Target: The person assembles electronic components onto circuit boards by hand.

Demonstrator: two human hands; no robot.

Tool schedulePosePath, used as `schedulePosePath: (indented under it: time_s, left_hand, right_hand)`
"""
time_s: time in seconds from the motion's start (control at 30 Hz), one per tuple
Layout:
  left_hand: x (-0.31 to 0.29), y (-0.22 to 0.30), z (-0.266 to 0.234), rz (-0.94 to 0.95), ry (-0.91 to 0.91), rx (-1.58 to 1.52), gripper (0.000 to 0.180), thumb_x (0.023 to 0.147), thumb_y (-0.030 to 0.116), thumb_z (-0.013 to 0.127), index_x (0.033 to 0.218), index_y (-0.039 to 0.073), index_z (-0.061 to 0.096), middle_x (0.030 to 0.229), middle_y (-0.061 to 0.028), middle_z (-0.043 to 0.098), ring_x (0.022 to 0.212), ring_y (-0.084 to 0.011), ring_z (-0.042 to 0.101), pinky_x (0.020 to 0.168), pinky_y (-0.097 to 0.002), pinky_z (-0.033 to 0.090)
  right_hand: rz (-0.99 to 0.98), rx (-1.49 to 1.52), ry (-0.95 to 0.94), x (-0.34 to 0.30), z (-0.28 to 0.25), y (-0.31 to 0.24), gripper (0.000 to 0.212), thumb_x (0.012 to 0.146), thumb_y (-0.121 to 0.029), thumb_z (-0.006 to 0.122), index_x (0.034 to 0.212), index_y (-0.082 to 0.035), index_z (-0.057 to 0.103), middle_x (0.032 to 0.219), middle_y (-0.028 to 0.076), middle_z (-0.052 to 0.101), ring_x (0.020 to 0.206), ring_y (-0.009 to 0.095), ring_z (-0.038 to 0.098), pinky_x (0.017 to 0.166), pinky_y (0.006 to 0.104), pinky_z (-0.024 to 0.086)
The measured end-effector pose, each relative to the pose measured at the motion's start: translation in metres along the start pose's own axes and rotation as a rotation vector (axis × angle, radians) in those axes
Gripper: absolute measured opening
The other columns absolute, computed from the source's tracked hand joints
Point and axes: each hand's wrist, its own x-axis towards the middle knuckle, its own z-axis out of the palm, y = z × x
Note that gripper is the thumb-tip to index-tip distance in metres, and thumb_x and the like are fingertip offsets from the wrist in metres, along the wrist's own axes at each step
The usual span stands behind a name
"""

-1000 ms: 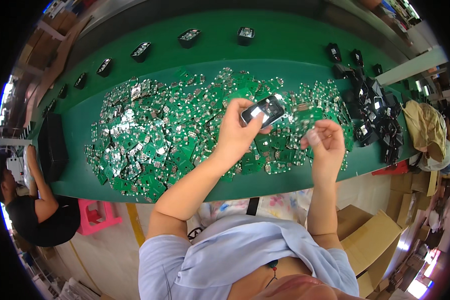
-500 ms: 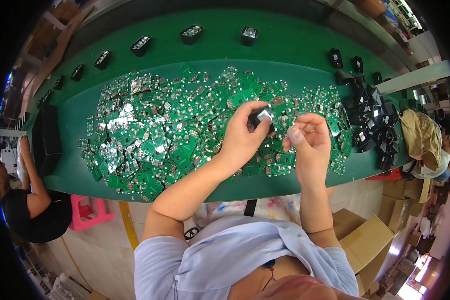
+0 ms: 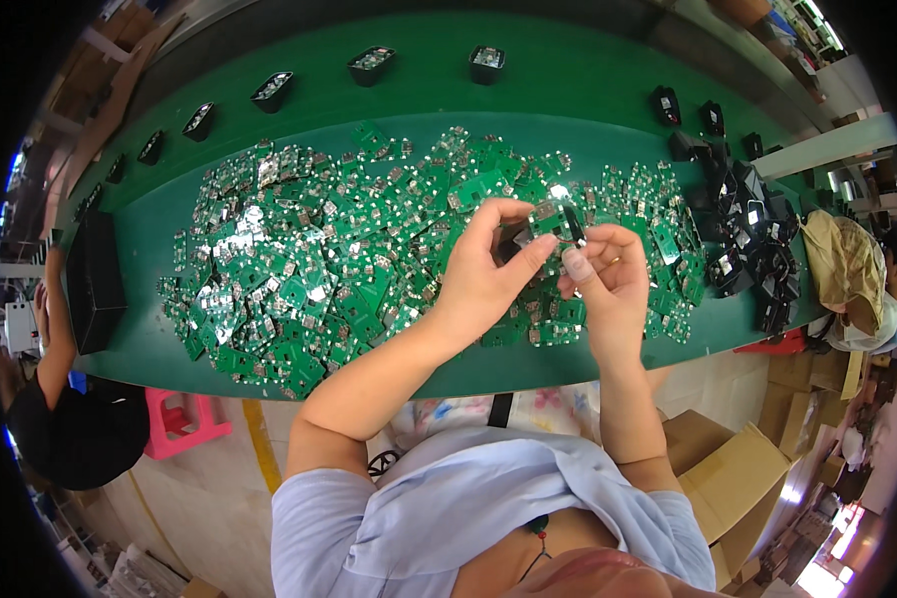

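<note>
Left hand [image 3: 478, 267] has its fingers clamped on a black case [image 3: 511, 245], a bit right of centre in the frame, with a green board [image 3: 548, 215] right at it. Right hand [image 3: 618, 277] is curled up at the board's right edge, can't tell if those fingers actually grip anything. Loose boards [image 3: 299, 269] are all over the bench [image 3: 145, 344], plus a black heap [image 3: 752, 219] at the right of the frame.

Worktop [image 3: 593, 148]: green. Circuit boards [image 3: 319, 269] across it: green, flecked silver-white. Housings [image 3: 752, 221] along right edge: black. Stool [image 3: 189, 441] off near-left corner: pink. Cloth [image 3: 558, 404] at near edge: white, floral.
</note>
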Motion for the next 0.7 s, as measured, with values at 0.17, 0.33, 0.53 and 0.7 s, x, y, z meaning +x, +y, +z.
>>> schedulePosePath:
  time_s: [0.17,0.33,0.53,0.7]
  left_hand:
    - [0.0,-0.002,-0.004,-0.106,-0.088,0.137,0.025,0.084,0.01,0.06,0.106,0.003,0.051,0.095,-0.0025,0.055,0.079,-0.0069,0.052,0.066,-0.022,0.046]
    - [-0.003,-0.001,0.0,-0.129,-0.061,0.228,0.028,0.084,0.007,0.059,0.11,0.004,0.051,0.098,-0.0031,0.053,0.077,-0.0063,0.052,0.062,-0.021,0.047]
    - [-0.002,0.019,-0.004,0.35,-0.045,0.436,0.02,0.078,0.0,0.059,0.096,0.008,0.063,0.106,-0.0071,0.05,0.074,-0.0084,0.052,0.064,-0.0233,0.044]
    - [-0.002,0.013,-0.004,0.529,-0.086,0.548,0.018,0.072,-0.002,0.065,0.087,0.008,0.066,0.107,-0.008,0.05,0.062,-0.0107,0.053,0.055,-0.0223,0.043]
  right_hand:
    - [-0.536,-0.594,0.04,0.0,-0.001,0.0,0.025,0.076,-0.007,0.067,0.1,-0.004,0.06,0.091,0.005,0.049,0.068,0.01,0.049,0.055,0.0203,0.041]
    - [-0.611,-0.635,0.039,0.002,0.003,-0.004,0.009,0.077,-0.008,0.066,0.084,-0.003,0.064,0.082,0.005,0.052,0.066,0.013,0.05,0.053,0.0239,0.04]
    - [-0.776,-1.062,-0.164,0.012,-0.005,-0.027,0.01,0.071,-0.007,0.067,0.073,-0.005,0.057,0.067,0.005,0.051,0.061,0.021,0.048,0.051,0.0307,0.039]
    - [-0.805,-1.291,-0.286,0.012,-0.003,-0.051,0.012,0.068,-0.008,0.067,0.07,-0.006,0.055,0.067,0.004,0.05,0.061,0.021,0.049,0.051,0.0321,0.039]
